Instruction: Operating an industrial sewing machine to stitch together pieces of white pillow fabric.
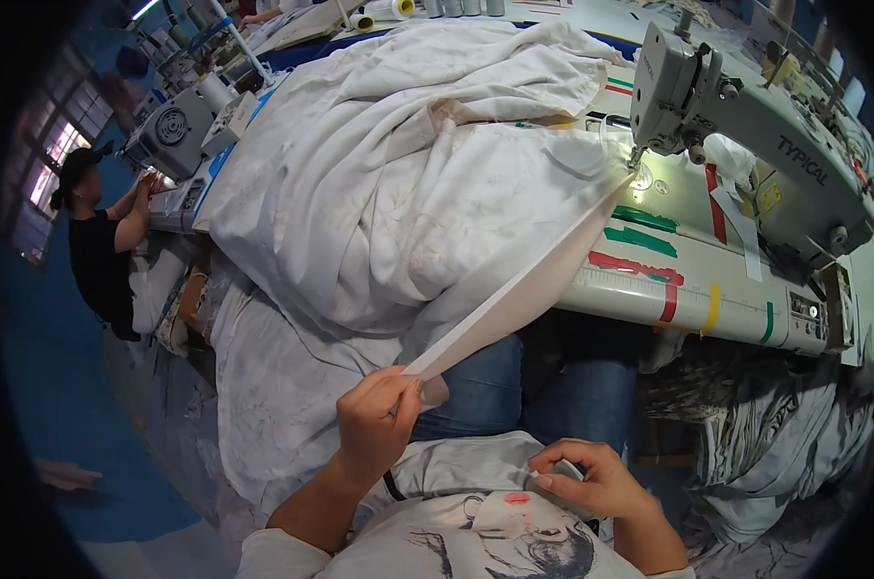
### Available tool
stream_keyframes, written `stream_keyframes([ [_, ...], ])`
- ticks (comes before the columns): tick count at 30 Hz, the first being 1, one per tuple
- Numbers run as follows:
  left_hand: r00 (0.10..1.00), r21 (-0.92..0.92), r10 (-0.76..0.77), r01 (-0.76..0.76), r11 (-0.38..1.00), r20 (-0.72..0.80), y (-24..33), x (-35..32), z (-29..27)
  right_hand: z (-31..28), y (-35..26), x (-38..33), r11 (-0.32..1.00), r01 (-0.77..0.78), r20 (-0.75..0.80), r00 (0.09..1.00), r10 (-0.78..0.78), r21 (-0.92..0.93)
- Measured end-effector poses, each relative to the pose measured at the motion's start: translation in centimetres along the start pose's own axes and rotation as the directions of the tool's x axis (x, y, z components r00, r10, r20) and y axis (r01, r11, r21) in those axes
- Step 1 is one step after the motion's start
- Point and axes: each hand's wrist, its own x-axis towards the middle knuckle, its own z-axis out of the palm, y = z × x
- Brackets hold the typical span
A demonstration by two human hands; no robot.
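Note:
A large white cloth [360, 193] with faint printing lies heaped over the sewing table and hangs down across my lap. Its folded edge runs taut from the needle area of the sewing machine [688, 96] to my left hand [379, 415], which pinches the end of that edge between thumb and fingers. Close in front of my shirt is my right hand [591, 480], thumb and forefinger brought together. Whatever may sit between those fingertips is too small to make out. The machine's lamp lights the cloth by the needle.
Green, red and yellow tape strips [639, 241] mark the machine bed. Bundled fabric [775, 434] hangs at the lower right. At the left, a person in black [99, 241] works at another machine [171, 125]. Thread cones [388, 10] stand along the far edge.

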Motion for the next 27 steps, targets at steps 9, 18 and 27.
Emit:
stream_keyframes([
  [9, 0.879, -0.023, 0.462, -0.467, 0.884, -0.116, 4.4, 2.2, -3.5, -0.7, -9.6, 5.6, 0.314, 0.394, -0.024, 0.59, -0.807, -0.864],
  [18, 0.653, -0.606, 0.701, -0.443, 0.661, 0.287, 10.1, 10.6, 3.2, -3.4, -5.0, -0.2, 0.637, 0.411, -0.071, 0.804, -0.591, -0.652],
  [27, 0.953, -0.183, 0.3, -0.286, 0.94, 0.049, 1.9, 33.0, 25.3, -3.2, 0.1, 1.0, 0.928, 0.22, -0.338, 0.885, -0.319, -0.299],
])
